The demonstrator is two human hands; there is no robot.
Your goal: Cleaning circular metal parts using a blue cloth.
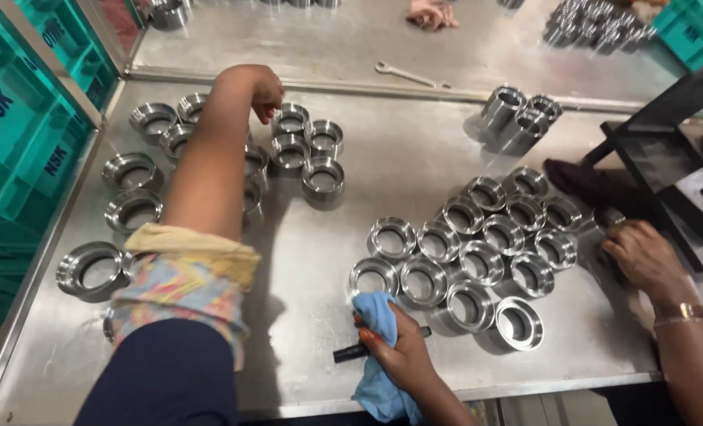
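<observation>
Rings of shiny steel are lying in two groups on the metal table (351, 181). The left hand (263, 88) is reaching out over the far-left group of rings (292, 146), fingers curled downward; whether it is gripping one I cannot tell. The right hand (395, 351) is clenching a blue cloth (376, 371) together with a black marker-like stick (367, 349), just beside the near edge of the tight cluster of rings (470, 252) on the right. Another person's hand (643, 252) is resting at the cluster's far right side, beside a black stand (659, 150). Judging by the neat packing, the right cluster looks handled already, while the looser left group seems to be awaiting attention. A wrench (405, 75) is lying beyond the left group.
</observation>
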